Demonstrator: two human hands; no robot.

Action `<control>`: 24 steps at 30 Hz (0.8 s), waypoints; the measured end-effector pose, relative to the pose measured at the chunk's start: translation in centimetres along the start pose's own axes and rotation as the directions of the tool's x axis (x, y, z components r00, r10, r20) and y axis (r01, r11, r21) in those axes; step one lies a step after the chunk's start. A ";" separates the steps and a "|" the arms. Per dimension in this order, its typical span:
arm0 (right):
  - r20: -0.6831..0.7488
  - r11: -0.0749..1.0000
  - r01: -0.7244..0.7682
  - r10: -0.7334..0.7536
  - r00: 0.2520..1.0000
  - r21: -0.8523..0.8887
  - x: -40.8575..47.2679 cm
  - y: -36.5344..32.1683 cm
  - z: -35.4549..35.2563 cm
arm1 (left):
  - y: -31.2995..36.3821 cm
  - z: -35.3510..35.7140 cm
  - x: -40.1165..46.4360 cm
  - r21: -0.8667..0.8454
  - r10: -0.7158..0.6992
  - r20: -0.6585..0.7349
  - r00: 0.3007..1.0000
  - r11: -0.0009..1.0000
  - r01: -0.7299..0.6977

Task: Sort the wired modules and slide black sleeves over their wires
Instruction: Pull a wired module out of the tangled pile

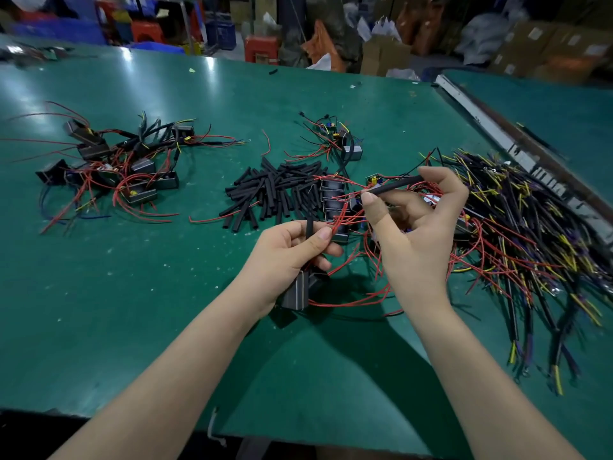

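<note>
Head view: big green table (166, 293) with two bare hands low in the middle. Left hand (288, 257) curled round a short black rubber sleeve (309, 230), small black boxy module (296, 293) hanging just under the palm, thin red wires (348, 302) looping out from it. Right hand (414, 227) pinching a long black sleeve (394, 184) between thumb and fingers, above more red wires. Loose pile of black sleeves (275, 190) just behind the hands. Heap of sleeved modules (112, 164) far left. Tangle of black and yellow wires (530, 244) on the right.
</note>
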State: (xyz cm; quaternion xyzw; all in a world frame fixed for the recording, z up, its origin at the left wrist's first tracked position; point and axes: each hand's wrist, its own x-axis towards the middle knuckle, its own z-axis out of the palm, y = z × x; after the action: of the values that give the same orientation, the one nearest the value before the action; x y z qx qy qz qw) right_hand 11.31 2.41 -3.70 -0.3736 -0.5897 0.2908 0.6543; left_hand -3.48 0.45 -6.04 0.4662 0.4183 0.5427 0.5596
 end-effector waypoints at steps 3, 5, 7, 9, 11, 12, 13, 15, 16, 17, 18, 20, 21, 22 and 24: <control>0.001 1.000 0.015 -0.015 1.000 -0.007 -0.1 0.1 0.1 | 0.0 0.0 0.0 0.015 0.005 0.003 1.000 1.000 -0.005; 0.033 0.999 0.027 -0.026 0.999 -0.030 -0.2 0.2 0.3 | 0.1 0.1 0.0 0.025 0.010 0.011 1.000 1.000 -0.011; 0.078 0.997 0.045 -0.040 0.996 -0.065 -0.3 0.4 0.3 | 0.1 0.1 0.0 0.027 0.016 0.017 1.000 0.999 -0.016; 0.113 0.993 0.064 -0.053 0.992 -0.098 -0.3 0.5 0.2 | 0.1 0.1 0.0 0.040 0.022 0.015 1.000 0.999 -0.022; 0.149 0.994 0.046 -0.031 0.988 -0.102 0.0 0.6 0.0 | 0.0 0.0 0.0 0.059 0.032 0.015 0.999 0.998 -0.032; 0.173 0.995 0.033 -0.015 0.985 -0.099 0.1 0.6 -0.2 | 0.0 -0.1 0.0 0.069 0.037 0.017 0.999 0.997 -0.038; 0.197 0.995 0.022 -0.002 0.980 -0.096 0.3 0.7 -0.4 | 0.0 -0.1 0.0 0.078 0.043 0.019 0.999 0.996 -0.044; 0.233 0.996 0.000 0.020 0.972 -0.085 0.5 0.9 -0.6 | 0.0 -0.1 0.0 0.097 0.054 0.025 0.998 0.994 -0.057; 0.241 0.997 -0.015 0.032 0.970 -0.072 0.5 0.9 -0.7 | 0.0 0.0 -0.1 0.104 0.060 0.029 0.998 0.993 -0.062; 0.246 0.998 -0.029 0.042 0.968 -0.057 0.5 0.9 -0.7 | 0.0 0.0 0.0 0.107 0.064 0.034 0.997 0.992 -0.067; 0.255 0.998 -0.041 0.050 0.966 -0.043 0.5 0.9 -0.7 | -0.1 0.1 -0.1 0.104 0.067 0.040 0.997 0.992 -0.071; 0.319 0.997 -0.065 0.078 0.944 -0.051 0.6 0.9 -0.8 | -0.1 0.2 0.0 0.092 0.074 0.049 0.996 0.993 -0.078; 0.372 0.994 -0.086 0.103 0.922 -0.063 0.7 0.9 -0.9 | -0.1 0.3 -0.1 0.091 0.080 0.050 0.996 0.992 -0.084; 0.421 0.991 -0.118 0.133 0.897 -0.061 0.7 0.9 -0.9 | -0.1 0.2 -0.1 0.096 0.086 0.048 0.995 0.991 -0.090; 0.457 0.981 -0.193 0.180 0.871 -0.019 0.7 0.9 -0.9 | -0.2 0.1 -0.1 0.110 0.097 0.033 0.995 0.989 -0.100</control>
State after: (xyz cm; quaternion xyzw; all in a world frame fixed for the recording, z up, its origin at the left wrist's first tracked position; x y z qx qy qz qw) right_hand 12.32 3.32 -4.06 -0.3409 -0.6840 0.4400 0.4716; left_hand -3.30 0.34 -6.18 0.5241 0.4168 0.5390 0.5109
